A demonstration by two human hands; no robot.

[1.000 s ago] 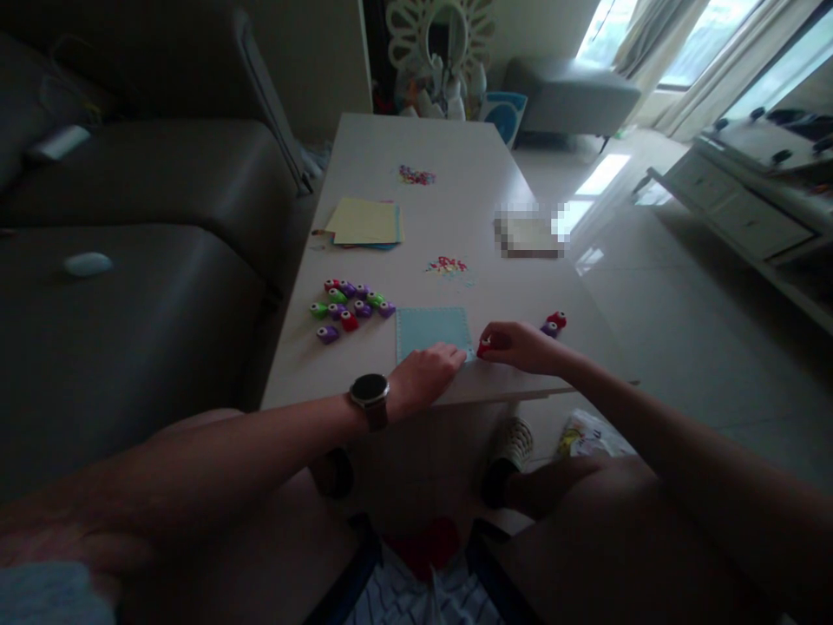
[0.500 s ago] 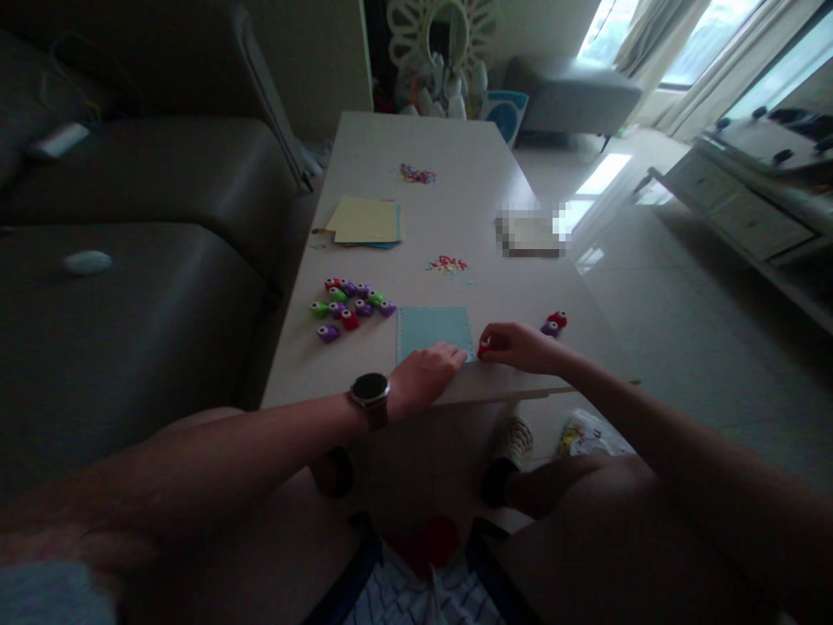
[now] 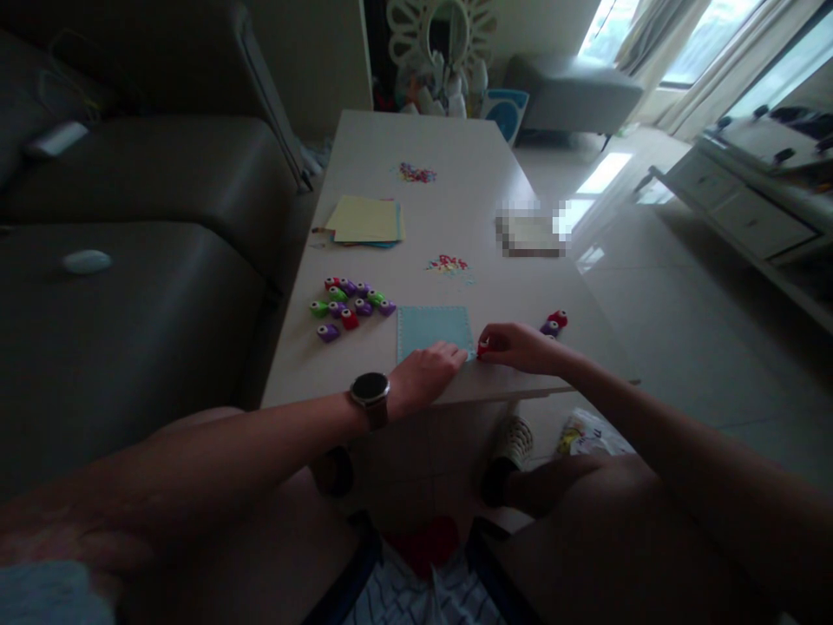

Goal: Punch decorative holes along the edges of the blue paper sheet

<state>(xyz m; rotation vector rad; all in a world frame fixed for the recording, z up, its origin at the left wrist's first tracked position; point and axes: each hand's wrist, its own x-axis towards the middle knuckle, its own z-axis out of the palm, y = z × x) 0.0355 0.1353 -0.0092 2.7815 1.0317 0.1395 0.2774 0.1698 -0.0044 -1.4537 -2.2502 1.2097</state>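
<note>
A light blue paper square lies near the front edge of the pale table. My left hand, a watch on its wrist, rests flat on the paper's near edge with fingers stretched out. My right hand is closed on a small red paper punch at the paper's near right corner. Two more small punches, one red and one purple, sit just beyond my right hand.
A cluster of several small coloured punches lies left of the blue paper. A stack of yellow and blue sheets sits farther back. Punched scraps and another scrap pile dot the table. A dark sofa runs along the left.
</note>
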